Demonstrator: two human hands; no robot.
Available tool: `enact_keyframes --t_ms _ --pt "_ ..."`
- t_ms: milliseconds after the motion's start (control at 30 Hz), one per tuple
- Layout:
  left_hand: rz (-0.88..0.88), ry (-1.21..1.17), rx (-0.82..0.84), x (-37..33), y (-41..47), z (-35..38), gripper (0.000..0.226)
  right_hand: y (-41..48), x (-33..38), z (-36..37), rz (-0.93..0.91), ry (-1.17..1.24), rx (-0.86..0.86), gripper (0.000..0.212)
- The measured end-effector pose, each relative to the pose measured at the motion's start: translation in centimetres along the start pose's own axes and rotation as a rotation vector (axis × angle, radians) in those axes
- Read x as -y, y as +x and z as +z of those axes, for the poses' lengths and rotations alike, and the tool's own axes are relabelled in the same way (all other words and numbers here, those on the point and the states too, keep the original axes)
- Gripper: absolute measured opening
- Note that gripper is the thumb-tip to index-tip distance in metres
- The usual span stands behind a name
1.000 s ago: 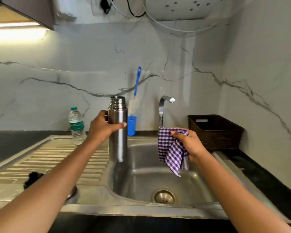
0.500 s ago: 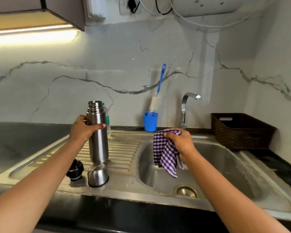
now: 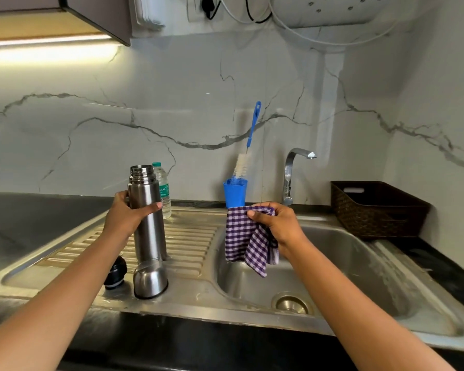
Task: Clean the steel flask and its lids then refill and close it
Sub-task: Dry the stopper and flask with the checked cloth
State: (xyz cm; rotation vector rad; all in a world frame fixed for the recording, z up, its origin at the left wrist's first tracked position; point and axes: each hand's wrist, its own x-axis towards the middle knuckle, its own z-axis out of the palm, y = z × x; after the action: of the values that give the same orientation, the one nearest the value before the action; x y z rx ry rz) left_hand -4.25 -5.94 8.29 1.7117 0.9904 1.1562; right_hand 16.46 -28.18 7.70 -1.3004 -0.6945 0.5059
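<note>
The open steel flask (image 3: pixel 148 218) stands upright on the ribbed drainboard (image 3: pixel 193 242), and my left hand (image 3: pixel 126 214) grips its upper body. In front of it lie the steel cup lid (image 3: pixel 150 279), mouth down, and the black stopper lid (image 3: pixel 115 273). My right hand (image 3: pixel 279 226) holds a purple checked cloth (image 3: pixel 245 242) that hangs over the left edge of the sink basin (image 3: pixel 340 266). A plastic water bottle (image 3: pixel 163 191) stands just behind the flask.
A blue cup (image 3: pixel 235 194) with a blue-handled bottle brush (image 3: pixel 248 145) stands behind the sink. The tap (image 3: pixel 292 172) rises at the back of the basin. A dark woven basket (image 3: pixel 375 210) sits on the black counter at right. The drain (image 3: pixel 292 303) is at the basin's front.
My left hand has carried the flask from above the basin leftwards and set it on the drainboard behind the lids. My right hand still holds the cloth. The view has swung left.
</note>
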Motion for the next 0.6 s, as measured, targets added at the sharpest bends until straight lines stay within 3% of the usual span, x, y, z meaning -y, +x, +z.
enact_keyframes --t_ms 67,133,200,233,300,333,367,467,600 --pt "0.093 0.141 -0.156 -0.3 -1.4 0.4 0.108 -0.1 0.3 -0.4 0.001 0.012 0.001 0.016" --pt "0.412 0.202 -0.350 -1.2 -3.8 2.1 0.103 -0.3 0.7 -0.8 -0.009 0.012 -0.001 0.014" --pt "0.681 0.163 -0.226 -3.2 -6.6 5.4 0.086 -0.4 1.2 -1.3 -0.027 0.035 0.028 0.011" --pt "0.673 0.121 -0.051 -4.2 -7.9 7.3 0.075 -0.5 1.5 -1.5 -0.038 0.049 0.049 0.010" --pt "0.397 -0.056 0.333 -6.0 -9.8 11.0 0.050 -0.5 2.0 -2.4 -0.075 0.072 0.067 0.009" --pt "0.254 -0.211 0.435 -6.6 -10.2 12.8 0.036 -0.4 2.2 -3.1 -0.096 0.080 0.051 0.008" --pt "0.177 -0.317 0.439 -7.0 -10.5 14.3 0.027 -0.3 2.3 -3.8 -0.109 0.083 0.028 0.007" --pt "0.245 -0.342 0.279 -7.8 -11.0 18.0 0.029 0.0 2.5 -6.3 -0.122 0.015 -0.094 0.006" --pt "0.324 -0.407 0.185 -9.8 -11.7 22.7 0.030 0.0 2.2 -10.3 0.032 0.046 -0.090 0.031"
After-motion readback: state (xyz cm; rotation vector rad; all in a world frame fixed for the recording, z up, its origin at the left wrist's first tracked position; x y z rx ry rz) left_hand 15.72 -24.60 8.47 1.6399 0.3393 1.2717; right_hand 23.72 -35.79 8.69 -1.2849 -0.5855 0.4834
